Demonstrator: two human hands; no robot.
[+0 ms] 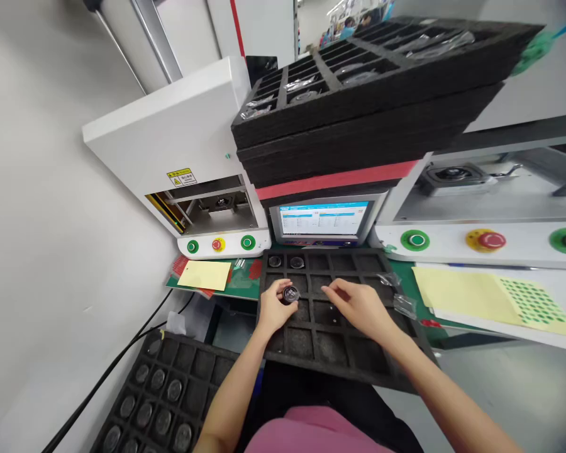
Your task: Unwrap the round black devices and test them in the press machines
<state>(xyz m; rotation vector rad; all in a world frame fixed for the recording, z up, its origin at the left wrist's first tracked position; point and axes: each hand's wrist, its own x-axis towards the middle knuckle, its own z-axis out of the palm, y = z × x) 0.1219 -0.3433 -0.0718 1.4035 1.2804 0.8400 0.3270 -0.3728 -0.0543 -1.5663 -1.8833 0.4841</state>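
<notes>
My left hand (278, 307) is closed around a small round black part (290, 294) with light markings on its upper face, held just above the black foam tray (332, 372). To the right, my right hand (358, 305) hovers over the same tray with thumb and forefinger drawn together; whether a small thing is between them I cannot make out. Two round parts in clear wrap, one at the far left (274, 261) and one beside it (297, 262), sit in the tray's back row. Crumpled clear film (404, 306) lies on the tray's right side.
A second foam tray (193, 365) with several round parts stands lower left. Behind are a screen (324, 218), stacked foam trays (358, 119), a white press (170, 138) at left and another machine (481, 207) at right. Yellow sheets (205, 275) lie on the green bench.
</notes>
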